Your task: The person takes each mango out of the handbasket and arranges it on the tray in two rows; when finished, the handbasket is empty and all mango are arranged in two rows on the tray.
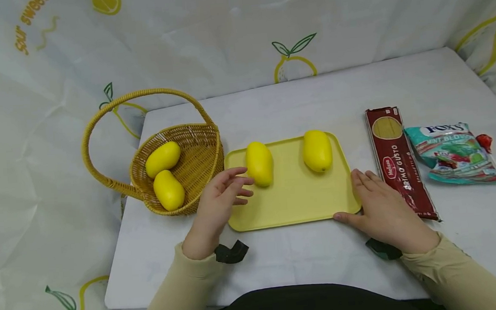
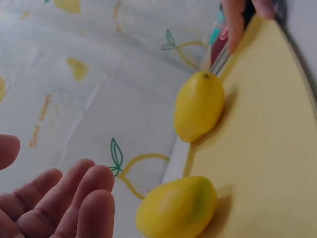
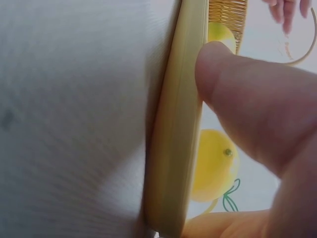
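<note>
In the head view my left hand (image 1: 218, 200) hovers over the left edge of a yellow tray (image 1: 294, 204), its fingers loosely bent and holding nothing. Just beyond the fingertips, a yellow mango (image 1: 259, 164) lies on the tray. A second mango (image 1: 317, 151) sits at the tray's back right. My right hand (image 1: 383, 208) rests at the tray's front right corner, thumb on the front rim and straight fingers along the right side. The right wrist view shows that thumb (image 3: 247, 94) pressed against the tray rim (image 3: 176, 124).
A wicker basket (image 1: 201, 163) with a tall handle stands left of the tray, with two mangoes (image 1: 169, 190) inside. To the right lie a dark red spaghetti pack (image 1: 400, 163) and a teal candy bag (image 1: 455, 152), with a small red item (image 1: 484, 143) beside it.
</note>
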Available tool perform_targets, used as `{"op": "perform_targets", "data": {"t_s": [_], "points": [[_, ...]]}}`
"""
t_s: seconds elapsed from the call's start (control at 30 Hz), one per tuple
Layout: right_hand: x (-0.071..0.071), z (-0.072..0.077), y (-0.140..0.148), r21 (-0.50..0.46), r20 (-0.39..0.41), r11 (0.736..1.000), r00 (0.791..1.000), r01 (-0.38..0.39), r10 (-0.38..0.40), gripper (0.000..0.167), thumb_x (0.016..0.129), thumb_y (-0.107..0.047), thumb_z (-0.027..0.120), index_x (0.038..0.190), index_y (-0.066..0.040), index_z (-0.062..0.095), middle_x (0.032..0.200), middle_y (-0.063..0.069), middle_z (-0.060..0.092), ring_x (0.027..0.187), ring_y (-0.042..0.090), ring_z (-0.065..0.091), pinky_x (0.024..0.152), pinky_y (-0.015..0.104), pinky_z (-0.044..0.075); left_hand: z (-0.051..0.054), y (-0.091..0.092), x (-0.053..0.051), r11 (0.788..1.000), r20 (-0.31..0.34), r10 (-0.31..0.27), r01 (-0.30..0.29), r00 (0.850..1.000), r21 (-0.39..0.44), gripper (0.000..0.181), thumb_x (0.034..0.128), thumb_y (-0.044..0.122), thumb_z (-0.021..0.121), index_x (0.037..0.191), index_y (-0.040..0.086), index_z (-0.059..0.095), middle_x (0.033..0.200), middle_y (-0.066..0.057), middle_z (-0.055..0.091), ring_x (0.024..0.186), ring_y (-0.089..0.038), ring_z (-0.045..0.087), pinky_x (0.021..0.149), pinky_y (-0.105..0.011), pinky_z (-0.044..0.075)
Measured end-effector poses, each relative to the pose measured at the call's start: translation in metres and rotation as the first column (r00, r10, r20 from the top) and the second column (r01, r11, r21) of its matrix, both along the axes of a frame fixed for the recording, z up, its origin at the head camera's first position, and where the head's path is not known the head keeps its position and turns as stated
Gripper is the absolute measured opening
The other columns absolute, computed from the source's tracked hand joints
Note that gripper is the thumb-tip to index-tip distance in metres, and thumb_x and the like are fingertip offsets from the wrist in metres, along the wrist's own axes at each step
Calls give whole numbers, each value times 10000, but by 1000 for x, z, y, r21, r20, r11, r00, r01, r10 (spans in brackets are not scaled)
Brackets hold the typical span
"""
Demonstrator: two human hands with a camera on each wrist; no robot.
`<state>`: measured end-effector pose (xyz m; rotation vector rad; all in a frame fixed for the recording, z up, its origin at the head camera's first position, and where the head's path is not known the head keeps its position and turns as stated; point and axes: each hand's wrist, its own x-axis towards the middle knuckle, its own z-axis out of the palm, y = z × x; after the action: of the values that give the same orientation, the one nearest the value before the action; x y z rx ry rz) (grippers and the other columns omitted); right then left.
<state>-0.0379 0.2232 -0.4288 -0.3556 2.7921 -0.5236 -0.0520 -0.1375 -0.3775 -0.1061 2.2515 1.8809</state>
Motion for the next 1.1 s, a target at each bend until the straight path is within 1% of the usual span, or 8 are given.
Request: {"op": "perform_targets", "data": {"t_s": [0.13, 0.27, 0.37, 0.5, 0.63, 0.77, 1.0, 1.1], "points": [[-1, -1, 1, 2, 3, 1000, 1000, -1, 1, 1257, 914, -694, 801, 1643, 188, 279, 1693, 428, 306, 1579, 640, 268, 1277, 750, 235, 8, -21, 8, 977, 26, -4, -2, 1000, 215, 374, 1155, 170, 529, 1485, 22, 629, 1211, -73, 810, 1003, -246, 801, 876, -330, 657], [-1, -1, 3, 2, -9, 1000, 1000, -4, 4, 1268, 911, -699, 801, 1640, 195, 274, 1687, 437, 305, 1574, 646, 271, 1275, 752, 235, 15, -51, 12, 882, 26, 18, -28, 1000, 470, 346, 1199, 230, 426, 1399, 129, 690, 1189, 10, 821, 994, -145, 802, 890, -281, 653], [-1, -1, 3, 4, -12, 1000, 1000, -7, 7, 1271, 911, -701, 801, 1637, 199, 273, 1682, 440, 309, 1571, 649, 274, 1273, 753, 240, 25, -80, 13, 730, 102, 68, -119, 992, 673, 365, 1210, 258, 384, 1385, 154, 688, 1290, -41, 788, 1111, -192, 780, 969, -289, 635], [-1, -2, 2, 9, -7, 1000, 1000, -10, 10, 1268, 909, -687, 811, 1636, 201, 273, 1679, 443, 311, 1570, 650, 276, 1273, 752, 242, 42, -119, 16, 481, 268, 130, -296, 955, 825, 498, 1189, 263, 386, 1675, 157, 401, 1709, -92, 462, 1540, -268, 492, 1251, -330, 440], [-1, -2, 2, 13, -4, 1000, 1000, -13, 13, 1269, 911, -687, 810, 1637, 202, 268, 1679, 444, 307, 1572, 650, 273, 1276, 750, 238, 54, -146, 17, 325, 371, 141, -397, 918, 858, 752, 1163, 300, 388, 1784, 317, -37, 1869, 45, -49, 1730, -180, -9, 1391, -330, 68], [-1, -3, 3, 9, -9, 1000, 1000, -16, 16, 1273, 911, -689, 809, 1636, 204, 265, 1675, 448, 309, 1571, 651, 275, 1275, 750, 240, 58, -157, 14, 323, 423, 143, -447, 895, 834, 811, 1167, 341, 345, 1727, 330, -242, 1827, 114, -245, 1701, -121, -210, 1378, -313, -71], [-3, -7, 4, 1, -15, 1000, 1000, -23, 23, 1284, 904, -690, 813, 1640, 201, 254, 1673, 456, 300, 1572, 653, 268, 1285, 743, 222, 62, -152, 4, 464, 451, 167, -474, 877, 748, 819, 1167, 343, 265, 1632, 280, -406, 1743, 74, -435, 1628, -142, -386, 1334, -341, -215], [-4, -7, 4, -3, -7, 1000, 1000, -24, 23, 1290, 908, -695, 806, 1644, 201, 241, 1676, 457, 293, 1575, 658, 255, 1289, 742, 213, 60, -152, -3, 503, 472, 149, -477, 869, 721, 796, 1167, 367, 229, 1621, 262, -416, 1725, 60, -462, 1607, -151, -421, 1316, -346, -252]]}}
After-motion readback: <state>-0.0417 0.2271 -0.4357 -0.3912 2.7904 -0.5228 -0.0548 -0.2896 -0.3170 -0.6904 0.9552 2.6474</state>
